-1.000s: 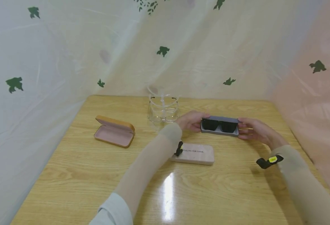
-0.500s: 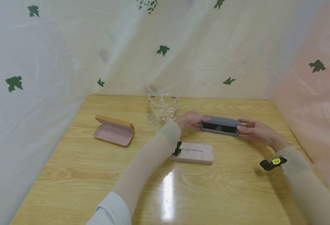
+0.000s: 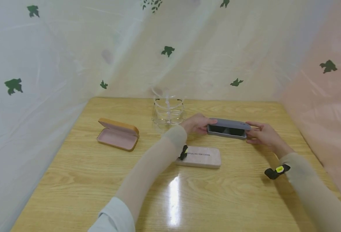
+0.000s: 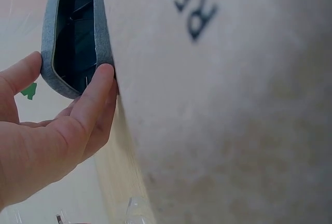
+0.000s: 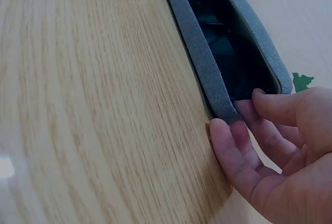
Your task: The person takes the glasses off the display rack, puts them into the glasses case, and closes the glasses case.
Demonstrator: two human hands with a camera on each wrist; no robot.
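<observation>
A grey glasses case (image 3: 231,123) stands partly closed at the right of the table in the head view. Dark sunglasses (image 5: 236,60) lie inside it, shadowed by the lowered lid. My left hand (image 3: 197,123) grips the case's left end; in the left wrist view its thumb is on the lid and its fingers are on the base. At the right end, my right hand (image 3: 265,135) holds the case, with its thumb at the lid's rim and fingertips against the base, as the right wrist view shows.
A closed pale pink glasses case (image 3: 200,158) with lettering lies in front, partly behind my left wrist. An orange glasses case (image 3: 119,133) stands open at the left. At the back, a clear display stand (image 3: 168,109) bears wire-framed glasses (image 3: 169,121). A hanging sheet (image 3: 205,64) borders the table.
The grey case's lid has swung down from wide open to partly closed, covering much of the sunglasses. My right hand has shifted slightly around its end; my left hand stays at the other.
</observation>
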